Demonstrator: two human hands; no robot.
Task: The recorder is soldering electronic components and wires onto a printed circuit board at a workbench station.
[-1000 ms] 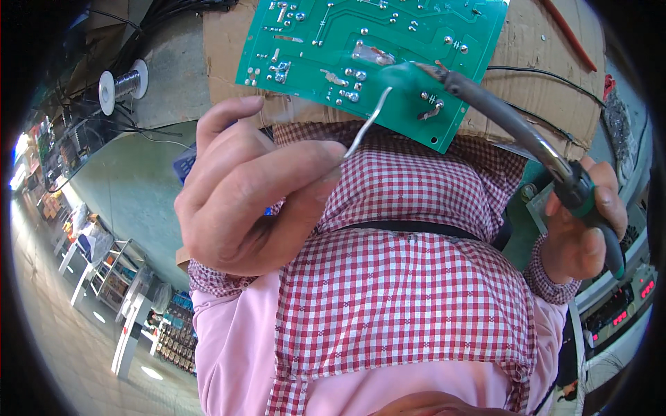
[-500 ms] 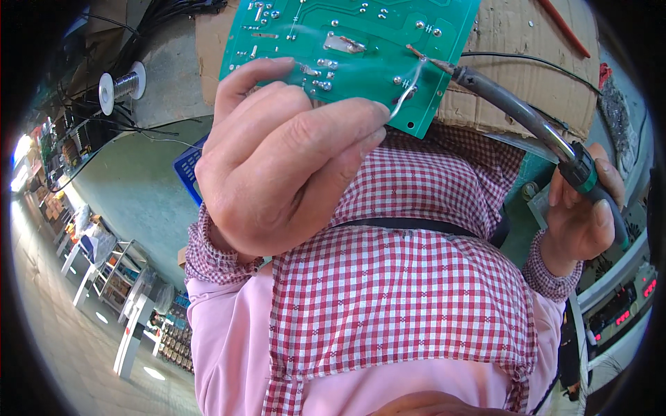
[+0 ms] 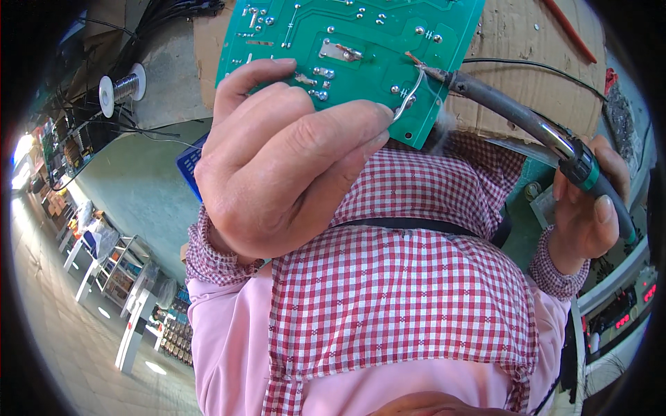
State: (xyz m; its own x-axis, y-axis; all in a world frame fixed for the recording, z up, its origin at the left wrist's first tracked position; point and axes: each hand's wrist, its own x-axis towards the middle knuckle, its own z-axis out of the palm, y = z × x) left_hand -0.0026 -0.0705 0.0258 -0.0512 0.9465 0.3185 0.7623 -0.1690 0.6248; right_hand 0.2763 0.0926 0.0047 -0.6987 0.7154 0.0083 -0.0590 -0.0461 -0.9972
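Observation:
My left hand [image 3: 291, 152] is closed, with thumb and forefinger pinching a silvery solder wire [image 3: 409, 96]. Another of its fingertips rests over the green circuit board [image 3: 378, 41], whose soldered side faces up. From the pinch, the wire runs up to the tip of a soldering iron [image 3: 513, 104]. Beside that tip, a short copper-coloured end [image 3: 413, 57] sticks up from the board. My right hand [image 3: 590, 201] grips the iron by its dark handle with the green ring. Thin smoke drifts by the board's right edge.
Cardboard [image 3: 534, 62] lies under the board, with a red stick-like tool [image 3: 569, 29] on it and a black cable crossing. A solder spool [image 3: 121, 89] stands at the left near dark wires. A blue basket [image 3: 187, 166] is behind my left hand. Red-lit displays [image 3: 628, 315] sit at the lower right.
The iron and my right hand have shifted slightly right and down. The board has moved a little, and the smoke has drifted from over it to its right edge. My left hand keeps its pinch.

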